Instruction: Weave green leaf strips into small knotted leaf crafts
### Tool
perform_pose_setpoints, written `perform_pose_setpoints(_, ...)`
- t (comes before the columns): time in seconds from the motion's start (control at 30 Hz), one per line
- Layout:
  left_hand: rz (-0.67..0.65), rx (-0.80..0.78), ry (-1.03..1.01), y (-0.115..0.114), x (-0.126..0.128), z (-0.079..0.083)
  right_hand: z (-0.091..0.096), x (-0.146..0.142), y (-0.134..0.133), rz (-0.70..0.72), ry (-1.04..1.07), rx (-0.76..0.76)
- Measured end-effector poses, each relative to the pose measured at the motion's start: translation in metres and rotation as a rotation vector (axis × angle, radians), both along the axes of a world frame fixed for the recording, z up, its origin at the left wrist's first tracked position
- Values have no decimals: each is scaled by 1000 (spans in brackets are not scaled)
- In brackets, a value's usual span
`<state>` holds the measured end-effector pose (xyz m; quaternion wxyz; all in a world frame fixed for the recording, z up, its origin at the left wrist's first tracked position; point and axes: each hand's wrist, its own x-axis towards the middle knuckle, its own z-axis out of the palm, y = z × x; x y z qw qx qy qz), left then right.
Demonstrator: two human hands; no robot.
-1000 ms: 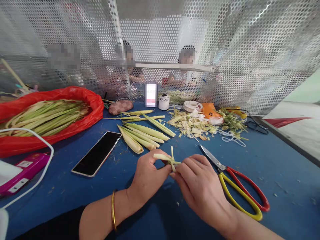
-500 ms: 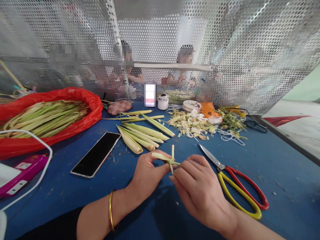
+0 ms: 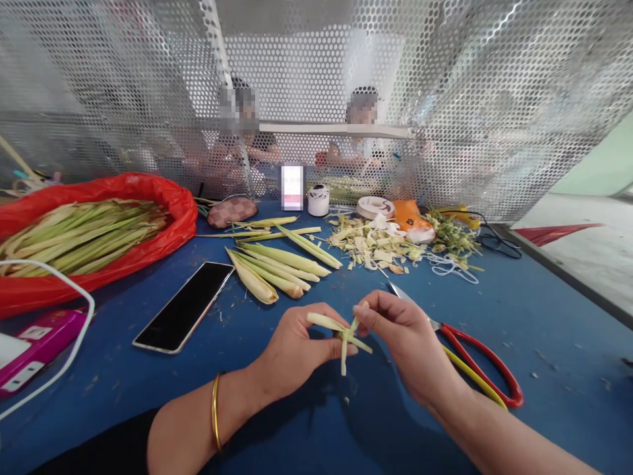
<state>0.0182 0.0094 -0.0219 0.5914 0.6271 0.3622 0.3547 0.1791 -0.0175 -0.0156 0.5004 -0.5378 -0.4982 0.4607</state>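
A small woven leaf piece (image 3: 347, 335) with several pale green strips sticking out of its knot is held above the blue table. My left hand (image 3: 297, 343) pinches it between thumb and fingers at its left side. With thumb and forefinger, my right hand (image 3: 395, 323) grips the strip that points up and to the right. Scissors (image 3: 487, 356) with one red and one yellow handle lie on the table, partly hidden behind my right hand. Beyond my hands lie several pale green leaf sheaths (image 3: 277, 264).
A red bag (image 3: 185, 204) full of long leaves stands at left, near a black phone (image 3: 184, 307) and a purple power strip (image 3: 44, 349). Leaf scraps (image 3: 376, 241), a tape roll (image 3: 374, 207) and an orange packet (image 3: 409, 219) lie at the back, before a perforated metal screen (image 3: 306, 72); people sit behind it.
My right hand has moved up from the lower right strip to the upper one and pinches it. The leaf piece has turned slightly, and more of its strips show. The left hand keeps its hold.
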Motion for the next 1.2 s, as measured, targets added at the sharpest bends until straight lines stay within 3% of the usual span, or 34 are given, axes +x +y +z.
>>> perform_pose_setpoints(0.1,73,73,68,-1,-1,1,-1,1,-2,-95,-211,88)
perform_pose_setpoints(0.2,185,205,120,-3,-3,1,3,2,-9,-172,-482,305)
perform_pose_setpoints(0.37,232,247,166,-1,-3,-2,6,-4,-20,69,-733,450)
perform_pose_setpoints(0.57,188,181,147,0,-2,1,4,-6,-18,26,-761,437)
perform_pose_setpoints(0.73,202,156,160,-1,-2,-2,1,0,-12,-144,-808,425)
perform_pose_setpoints(0.9,246,127,161,-1,1,-4,-4,1,-9,-34,-785,468)
perform_pose_setpoints(1.03,204,10,80,-2,3,-2,-7,0,-9,-33,-740,455)
perform_pose_setpoints(1.2,220,-228,-132,0,3,-1,-4,6,-2,-61,-574,335)
